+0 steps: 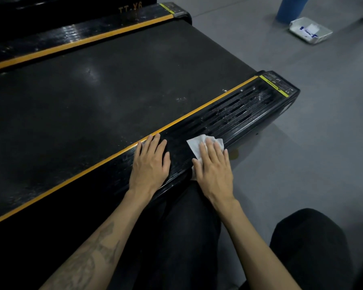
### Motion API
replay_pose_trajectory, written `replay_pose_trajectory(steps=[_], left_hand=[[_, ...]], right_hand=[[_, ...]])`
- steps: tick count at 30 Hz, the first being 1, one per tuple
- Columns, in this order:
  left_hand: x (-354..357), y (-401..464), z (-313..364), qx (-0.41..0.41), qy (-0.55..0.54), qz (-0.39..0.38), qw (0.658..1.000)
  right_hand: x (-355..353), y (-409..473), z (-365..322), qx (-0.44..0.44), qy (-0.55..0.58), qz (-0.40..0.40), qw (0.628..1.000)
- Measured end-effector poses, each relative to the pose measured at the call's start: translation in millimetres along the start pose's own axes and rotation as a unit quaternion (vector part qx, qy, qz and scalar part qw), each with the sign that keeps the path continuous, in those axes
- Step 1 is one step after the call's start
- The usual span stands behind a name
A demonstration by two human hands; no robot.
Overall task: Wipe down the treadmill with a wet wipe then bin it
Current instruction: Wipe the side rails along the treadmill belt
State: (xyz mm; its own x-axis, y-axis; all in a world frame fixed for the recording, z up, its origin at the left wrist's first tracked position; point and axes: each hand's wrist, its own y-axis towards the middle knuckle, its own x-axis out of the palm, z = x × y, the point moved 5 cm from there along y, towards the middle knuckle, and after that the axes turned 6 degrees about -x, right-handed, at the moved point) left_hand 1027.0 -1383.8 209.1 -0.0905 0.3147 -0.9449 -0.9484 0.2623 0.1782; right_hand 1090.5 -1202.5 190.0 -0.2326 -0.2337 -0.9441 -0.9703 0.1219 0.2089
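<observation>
Wipe (197, 144) white, crumpled, pressed under flat right hand (215, 166), left hand (150, 161) flat on black treadmill (82, 97)

Bare forearms here, no sleeves reaching the wrists, no watch or rings showing. The left forearm (92, 258) carries a large dark tattoo running along its length, the design too blurred to read. The right forearm (260, 243) looks unmarked. Black trousers (310, 248) cover both legs.
</observation>
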Motion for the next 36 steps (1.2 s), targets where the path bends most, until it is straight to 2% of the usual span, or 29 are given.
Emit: replay_pose_trajectory(steps=[2,7,12,17,23,28,33,36], left_hand=[[-0.2,0.4,-0.5,0.000,0.002,0.003,1.000],[-0.6,1.7,1.4,0.013,-0.009,0.009,1.000],[2.0,3.2,2.3,0.039,-0.013,0.004,0.999],[4.4,10.1,5.0,0.047,0.013,0.005,0.999],[10.0,19.0,27.4,-0.013,-0.014,0.014,1.000],[24.0,34.1,43.4,-0.009,-0.016,-0.027,0.999],[23.7,34.5,43.0,-0.023,-0.014,-0.012,1.000],[24.1,36.9,43.5,-0.025,-0.006,-0.010,1.000]], right_hand=[[2.3,-11.0,-5.0,0.003,-0.006,0.010,1.000],[0.2,9.2,-4.5,-0.068,-0.012,-0.003,0.998],[-0.1,-3.5,6.2,0.009,0.007,0.005,1.000],[1.3,15.8,8.0,-0.045,0.006,-0.007,0.999],[0.9,1.6,15.0,0.020,0.033,0.009,0.999],[2.5,23.1,13.9,-0.037,0.012,-0.008,0.999],[-3.4,15.2,31.6,0.013,0.015,0.001,1.000],[1.6,4.7,22.7,0.001,0.006,0.000,1.000]])
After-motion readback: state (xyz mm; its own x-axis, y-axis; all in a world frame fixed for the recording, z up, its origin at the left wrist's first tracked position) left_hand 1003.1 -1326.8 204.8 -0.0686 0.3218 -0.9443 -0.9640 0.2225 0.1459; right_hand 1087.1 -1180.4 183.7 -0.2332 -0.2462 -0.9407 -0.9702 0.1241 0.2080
